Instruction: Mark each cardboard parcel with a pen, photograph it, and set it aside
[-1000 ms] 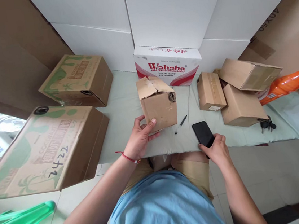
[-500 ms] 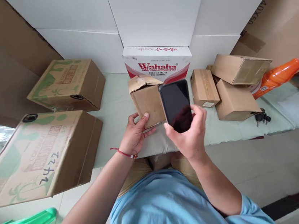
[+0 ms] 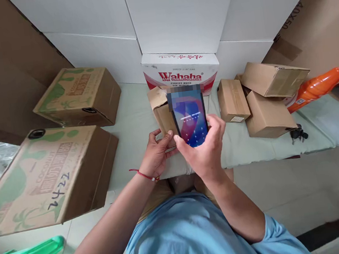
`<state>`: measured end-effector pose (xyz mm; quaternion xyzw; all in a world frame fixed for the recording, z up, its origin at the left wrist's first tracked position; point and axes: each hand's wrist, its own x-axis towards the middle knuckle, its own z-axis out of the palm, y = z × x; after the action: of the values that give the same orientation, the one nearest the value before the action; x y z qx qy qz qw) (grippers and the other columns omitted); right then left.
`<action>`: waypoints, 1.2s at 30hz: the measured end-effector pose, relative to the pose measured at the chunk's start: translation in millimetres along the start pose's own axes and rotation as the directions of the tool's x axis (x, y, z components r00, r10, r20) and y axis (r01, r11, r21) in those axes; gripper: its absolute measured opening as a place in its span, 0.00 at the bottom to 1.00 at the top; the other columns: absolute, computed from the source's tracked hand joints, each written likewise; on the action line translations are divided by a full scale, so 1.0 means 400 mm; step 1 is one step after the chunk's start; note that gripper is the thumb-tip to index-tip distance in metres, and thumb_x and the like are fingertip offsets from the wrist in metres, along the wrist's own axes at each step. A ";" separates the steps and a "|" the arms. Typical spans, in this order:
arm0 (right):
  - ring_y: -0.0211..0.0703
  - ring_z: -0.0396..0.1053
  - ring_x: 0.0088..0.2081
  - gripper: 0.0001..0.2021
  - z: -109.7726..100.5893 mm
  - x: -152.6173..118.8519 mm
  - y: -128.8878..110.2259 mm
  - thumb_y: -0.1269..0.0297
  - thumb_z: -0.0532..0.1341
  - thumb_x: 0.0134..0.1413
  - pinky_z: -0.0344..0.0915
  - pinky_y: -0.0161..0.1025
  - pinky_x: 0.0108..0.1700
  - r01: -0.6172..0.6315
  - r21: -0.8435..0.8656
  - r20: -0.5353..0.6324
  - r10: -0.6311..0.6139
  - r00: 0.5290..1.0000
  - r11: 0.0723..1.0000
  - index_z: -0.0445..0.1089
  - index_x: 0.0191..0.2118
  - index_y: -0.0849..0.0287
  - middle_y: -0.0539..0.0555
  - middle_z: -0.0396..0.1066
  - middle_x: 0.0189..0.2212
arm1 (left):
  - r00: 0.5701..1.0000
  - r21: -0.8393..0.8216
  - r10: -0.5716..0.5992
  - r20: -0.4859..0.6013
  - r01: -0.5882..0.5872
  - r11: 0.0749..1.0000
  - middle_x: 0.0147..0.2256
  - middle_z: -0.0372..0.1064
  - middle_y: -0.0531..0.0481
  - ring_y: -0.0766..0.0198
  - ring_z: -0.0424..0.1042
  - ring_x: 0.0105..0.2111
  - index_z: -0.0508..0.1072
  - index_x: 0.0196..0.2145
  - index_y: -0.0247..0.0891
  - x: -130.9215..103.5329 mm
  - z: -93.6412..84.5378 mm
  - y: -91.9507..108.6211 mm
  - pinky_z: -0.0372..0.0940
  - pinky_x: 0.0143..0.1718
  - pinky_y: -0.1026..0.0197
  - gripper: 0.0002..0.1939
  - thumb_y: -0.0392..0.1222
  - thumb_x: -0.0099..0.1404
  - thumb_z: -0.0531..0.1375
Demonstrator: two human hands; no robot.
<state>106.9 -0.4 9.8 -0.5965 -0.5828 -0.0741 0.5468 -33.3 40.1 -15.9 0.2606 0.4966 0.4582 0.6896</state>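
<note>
Right fingers [image 3: 214, 122] wrapped round the lit smartphone [image 3: 189, 116], left fingers [image 3: 167, 138] gripping the small cardboard box [image 3: 164, 117] (half hidden behind it), Wahaha carton [image 3: 180, 75] further back

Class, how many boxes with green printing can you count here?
2 in view: one far box left of the white Wahaha box; one nearer box, marked 2422, left of the left hand. Others may be hidden.
</note>
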 end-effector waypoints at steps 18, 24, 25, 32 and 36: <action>0.65 0.72 0.52 0.37 -0.204 -0.214 0.375 0.43 0.70 0.47 0.73 0.59 0.50 -0.391 -0.586 0.242 0.614 0.752 0.710 0.63 0.57 0.58 0.69 0.64 0.58 | 0.998 -0.015 -0.046 0.043 0.047 0.999 0.43 0.74 0.53 0.59 0.77 0.47 0.67 0.49 0.44 -0.002 -0.101 -0.039 0.79 0.43 0.56 0.40 0.54 0.47 0.83; 0.78 0.63 0.65 0.39 -0.199 -0.184 0.351 0.36 0.68 0.56 0.63 0.76 0.64 -0.258 -0.530 0.340 0.481 0.808 0.808 0.67 0.61 0.64 0.78 0.65 0.62 | 0.999 0.004 -0.043 0.031 0.043 0.999 0.43 0.74 0.52 0.57 0.77 0.48 0.68 0.50 0.43 -0.002 -0.105 -0.049 0.77 0.45 0.57 0.39 0.55 0.49 0.82; 0.78 0.61 0.67 0.41 -0.191 -0.165 0.337 0.35 0.68 0.57 0.61 0.77 0.66 -0.248 -0.476 0.353 0.441 0.825 0.844 0.66 0.63 0.64 0.79 0.64 0.65 | 0.999 0.011 -0.040 0.029 0.039 0.999 0.43 0.74 0.52 0.57 0.77 0.49 0.68 0.53 0.44 -0.002 -0.105 -0.054 0.77 0.45 0.56 0.40 0.55 0.50 0.81; 0.61 0.66 0.71 0.59 -0.037 -0.109 0.167 0.33 0.70 0.57 0.68 0.61 0.69 -0.414 0.102 0.497 0.314 0.809 0.905 0.42 0.80 0.59 0.74 0.61 0.72 | 0.993 0.106 0.071 0.093 -0.080 0.991 0.49 0.75 0.48 0.57 0.77 0.50 0.66 0.71 0.47 -0.034 -0.091 -0.105 0.73 0.54 0.56 0.46 0.53 0.59 0.77; 0.64 0.63 0.73 0.66 0.025 -0.146 0.117 0.30 0.72 0.52 0.66 0.64 0.71 -0.434 0.105 0.428 0.353 0.832 0.895 0.36 0.80 0.61 0.78 0.56 0.75 | 0.983 0.155 0.138 0.121 -0.156 0.976 0.55 0.76 0.43 0.54 0.76 0.55 0.72 0.68 0.43 -0.064 -0.072 -0.124 0.71 0.57 0.56 0.40 0.51 0.61 0.75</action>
<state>119.7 -16.1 -62.9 -0.6492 -0.5500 0.2218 0.4763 -43.7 -7.5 -55.4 0.3771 0.4732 0.4508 0.6563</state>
